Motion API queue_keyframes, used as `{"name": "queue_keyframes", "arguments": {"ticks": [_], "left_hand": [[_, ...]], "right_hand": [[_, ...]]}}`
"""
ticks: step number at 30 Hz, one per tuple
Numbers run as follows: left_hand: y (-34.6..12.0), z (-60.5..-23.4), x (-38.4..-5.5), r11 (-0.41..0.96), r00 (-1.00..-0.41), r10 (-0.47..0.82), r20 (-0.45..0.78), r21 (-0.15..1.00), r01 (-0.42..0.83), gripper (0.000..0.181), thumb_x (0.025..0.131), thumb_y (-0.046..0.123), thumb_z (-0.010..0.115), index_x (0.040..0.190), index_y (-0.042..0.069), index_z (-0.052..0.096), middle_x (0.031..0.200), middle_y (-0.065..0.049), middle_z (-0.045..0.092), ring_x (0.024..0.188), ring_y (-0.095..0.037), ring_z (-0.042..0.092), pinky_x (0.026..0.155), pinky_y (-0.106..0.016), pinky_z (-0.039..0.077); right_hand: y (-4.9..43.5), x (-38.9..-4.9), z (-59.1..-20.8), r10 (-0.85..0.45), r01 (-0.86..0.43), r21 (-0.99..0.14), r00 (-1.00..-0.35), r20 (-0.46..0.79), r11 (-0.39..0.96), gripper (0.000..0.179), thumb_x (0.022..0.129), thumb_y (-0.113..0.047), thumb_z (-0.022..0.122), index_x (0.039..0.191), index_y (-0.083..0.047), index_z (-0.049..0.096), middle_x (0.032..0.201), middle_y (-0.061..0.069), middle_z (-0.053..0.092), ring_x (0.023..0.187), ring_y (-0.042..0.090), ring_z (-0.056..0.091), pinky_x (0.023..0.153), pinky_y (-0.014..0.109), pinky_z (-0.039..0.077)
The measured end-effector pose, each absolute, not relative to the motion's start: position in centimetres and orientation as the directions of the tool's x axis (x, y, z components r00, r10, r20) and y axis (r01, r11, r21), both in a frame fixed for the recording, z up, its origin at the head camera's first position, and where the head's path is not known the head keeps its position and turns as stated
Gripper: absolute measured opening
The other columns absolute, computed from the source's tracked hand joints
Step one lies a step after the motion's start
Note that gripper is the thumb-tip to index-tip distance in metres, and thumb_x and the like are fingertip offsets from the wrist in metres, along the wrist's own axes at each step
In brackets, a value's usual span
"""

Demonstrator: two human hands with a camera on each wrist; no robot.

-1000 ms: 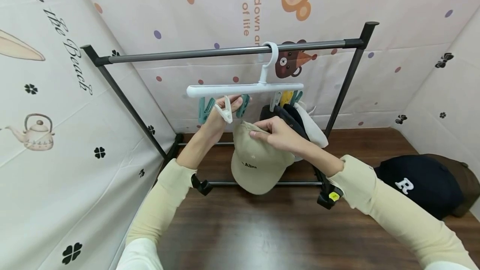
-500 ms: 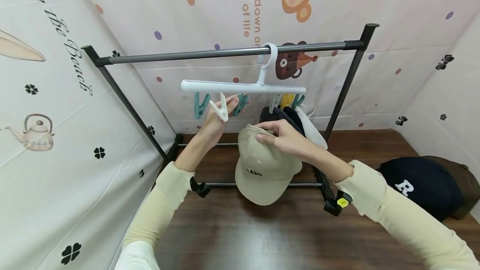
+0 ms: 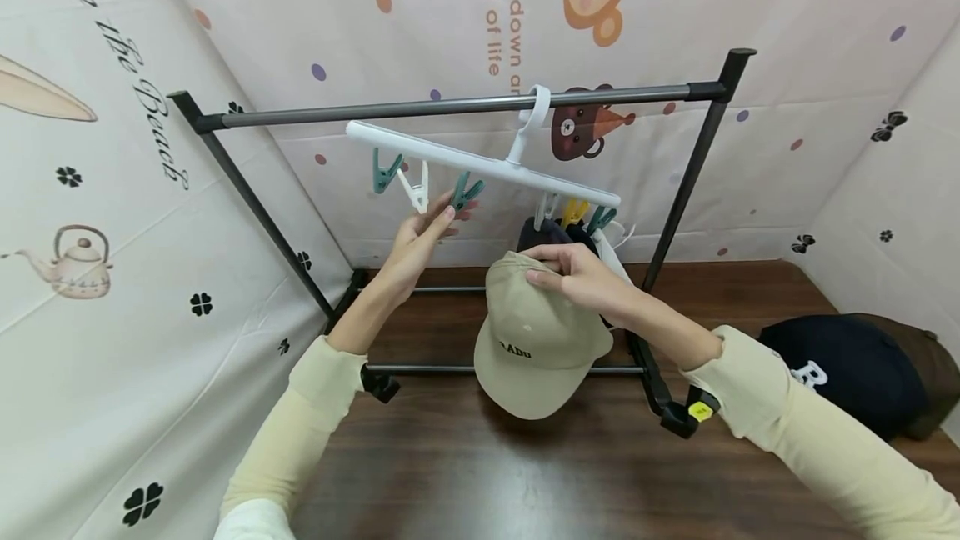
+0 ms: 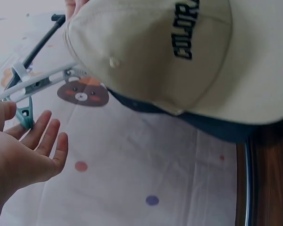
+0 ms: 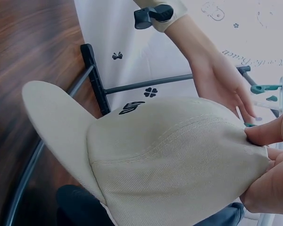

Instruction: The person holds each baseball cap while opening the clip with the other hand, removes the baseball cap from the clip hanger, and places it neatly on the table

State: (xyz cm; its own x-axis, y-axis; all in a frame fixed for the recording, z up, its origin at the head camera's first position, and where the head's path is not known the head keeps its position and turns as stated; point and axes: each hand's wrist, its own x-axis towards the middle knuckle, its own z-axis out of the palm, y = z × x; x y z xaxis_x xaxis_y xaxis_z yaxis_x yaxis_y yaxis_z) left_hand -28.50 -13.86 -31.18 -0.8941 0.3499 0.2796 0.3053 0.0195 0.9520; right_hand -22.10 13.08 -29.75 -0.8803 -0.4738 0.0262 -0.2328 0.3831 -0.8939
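A beige baseball cap (image 3: 531, 342) with dark lettering hangs brim-down from my right hand (image 3: 581, 280), whose thumb and fingers pinch the back of its crown. My left hand (image 3: 420, 244) is just below a green clip (image 3: 465, 192) on the white hanger (image 3: 450, 158). In the left wrist view, the fingers of my left hand (image 4: 30, 150) are loosely spread around the clip and do not squeeze it. The hanger tilts, its left end higher. A white clip (image 3: 417, 187) and another green clip (image 3: 386, 172) hang further left with nothing in them.
The hanger hooks over the black rack's top bar (image 3: 337, 113). On its right side, a yellow clip (image 3: 574, 212) and others hold dark and white caps, partly hidden. A navy cap (image 3: 840, 365) and a brown cap (image 3: 937, 373) lie at the right on the wooden floor (image 3: 525, 490).
The hanger has swung from nearly level to tilted, left end up. My left hand has moved left and down from the green clip. The beige cap has moved right and lower with my right hand.
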Motion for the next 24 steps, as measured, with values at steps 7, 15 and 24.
{"name": "queue_keyframes", "arguments": {"ticks": [7, 15, 24], "left_hand": [[-16.5, -32.2, -27.9, 0.188, -0.878, 0.356, 0.321, 0.895, 0.404, 0.05, 0.111, 0.029, 0.045, 0.16, 0.021, 0.038, 0.162, -0.004, 0.044, 0.149, -0.025, 0.041, 0.123, -0.051, 0.034], [-19.5, -34.2, -27.6, 0.535, -0.864, 0.309, 0.397, 0.679, 0.503, 0.054, 0.108, 0.026, 0.052, 0.159, 0.016, 0.038, 0.163, -0.009, 0.042, 0.154, -0.03, 0.034, 0.124, -0.056, 0.029], [-22.6, -36.9, -27.4, 0.862, -0.852, 0.378, 0.362, 0.199, 0.466, 0.076, 0.103, 0.043, 0.058, 0.164, 0.014, 0.023, 0.169, -0.016, 0.024, 0.158, -0.037, 0.019, 0.127, -0.062, 0.012]], "right_hand": [[14.1, -21.9, -30.2, -0.489, -0.213, -0.918, -0.872, 0.024, 0.336, 0.042, 0.106, -0.015, 0.056, 0.146, -0.003, 0.055, 0.122, 0.018, 0.073, 0.097, 0.006, 0.071, 0.085, 0.025, 0.057], [15.4, -21.2, -30.5, -0.52, -0.161, -0.948, -0.854, -0.005, 0.273, 0.045, 0.106, -0.014, 0.056, 0.149, 0.0, 0.05, 0.119, 0.014, 0.075, 0.095, 0.006, 0.073, 0.085, 0.025, 0.059], [16.9, -20.5, -30.6, -0.517, -0.167, -0.934, -0.856, -0.022, 0.316, 0.047, 0.106, -0.017, 0.057, 0.149, -0.001, 0.051, 0.122, 0.013, 0.075, 0.098, 0.006, 0.073, 0.085, 0.026, 0.059]]}}
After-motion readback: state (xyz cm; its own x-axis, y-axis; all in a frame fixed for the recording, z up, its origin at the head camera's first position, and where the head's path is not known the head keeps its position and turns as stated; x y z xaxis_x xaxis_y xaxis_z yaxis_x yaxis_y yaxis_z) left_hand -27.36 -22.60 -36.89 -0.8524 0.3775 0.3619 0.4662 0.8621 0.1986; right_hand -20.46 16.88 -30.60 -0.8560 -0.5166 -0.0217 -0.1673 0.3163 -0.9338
